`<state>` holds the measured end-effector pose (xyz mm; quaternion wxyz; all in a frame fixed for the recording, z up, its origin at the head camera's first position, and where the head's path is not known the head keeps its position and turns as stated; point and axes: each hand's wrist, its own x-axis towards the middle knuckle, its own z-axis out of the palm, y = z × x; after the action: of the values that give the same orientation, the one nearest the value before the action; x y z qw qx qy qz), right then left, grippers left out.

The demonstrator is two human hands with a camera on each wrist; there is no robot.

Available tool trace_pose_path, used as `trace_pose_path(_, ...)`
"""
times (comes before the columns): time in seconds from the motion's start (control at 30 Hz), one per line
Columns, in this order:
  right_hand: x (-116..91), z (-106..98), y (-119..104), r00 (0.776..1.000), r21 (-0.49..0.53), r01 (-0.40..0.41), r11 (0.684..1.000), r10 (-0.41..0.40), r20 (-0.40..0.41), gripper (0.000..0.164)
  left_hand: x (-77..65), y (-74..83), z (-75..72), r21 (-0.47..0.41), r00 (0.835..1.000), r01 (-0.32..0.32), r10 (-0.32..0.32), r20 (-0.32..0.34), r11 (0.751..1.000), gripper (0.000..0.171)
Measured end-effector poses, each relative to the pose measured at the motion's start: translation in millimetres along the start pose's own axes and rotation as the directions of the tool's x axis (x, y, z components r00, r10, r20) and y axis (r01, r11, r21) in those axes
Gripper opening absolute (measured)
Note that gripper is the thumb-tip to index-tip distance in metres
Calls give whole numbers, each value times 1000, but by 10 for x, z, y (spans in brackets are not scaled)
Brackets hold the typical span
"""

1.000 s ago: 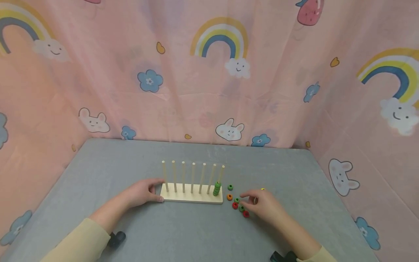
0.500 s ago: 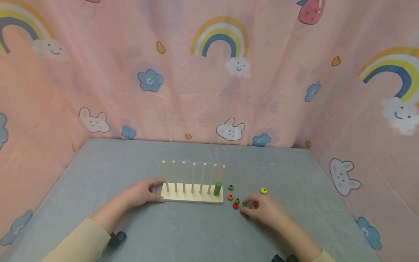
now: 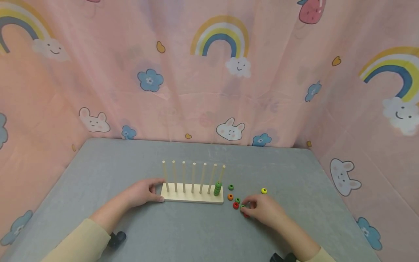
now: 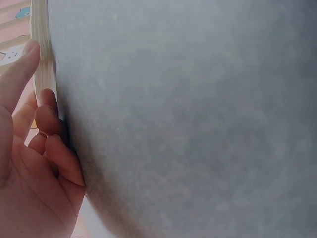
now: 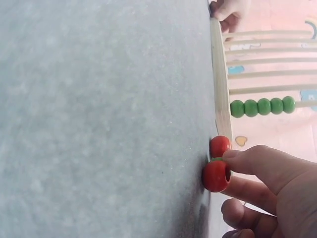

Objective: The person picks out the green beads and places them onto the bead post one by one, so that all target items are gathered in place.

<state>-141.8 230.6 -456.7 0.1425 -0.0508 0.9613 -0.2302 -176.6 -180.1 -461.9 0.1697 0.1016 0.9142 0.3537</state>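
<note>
My left hand (image 3: pixel 141 191) grips the left end of a wooden peg board (image 3: pixel 192 198), thumb at the front edge and fingers behind. Several thin upright pegs stand along the base. On the rightmost one is a stack of green beads (image 3: pixel 217 189). To the right of the board, my right hand (image 3: pixel 266 210) pinches a loose green bead (image 3: pixel 242 207) between thumb and index finger, low at the table. In the right wrist view a red bead (image 5: pixel 215 176) mostly covers that bead, and another red bead (image 5: pixel 220 147) lies just beyond.
Between board and right hand lie an orange bead (image 3: pixel 230 197), a green bead (image 3: pixel 237 200) and a red bead (image 3: pixel 235 205). Farther back is another green bead (image 3: pixel 231 187). A yellow bead (image 3: pixel 263 190) sits behind the right hand. A pink patterned curtain (image 3: pixel 183 109) borders the grey table (image 3: pixel 183 233).
My right hand has moved slightly down and toward the front beads, and its fingers have closed on a green bead. The yellow bead has come into fuller view. The left hand stays put.
</note>
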Motion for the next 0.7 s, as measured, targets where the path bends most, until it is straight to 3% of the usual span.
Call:
trace_pose_path(0.43,0,-132,-54,1000,48,-4,999,5,-11,13,-11,2,-4,-5,1000,-13,13,7,1000,69)
trace_pose_path(0.7,-14,-174,-109,996,72,41,997,-35,-81,17,-16,13,-10,-5,1000,-3,3,11,1000,70)
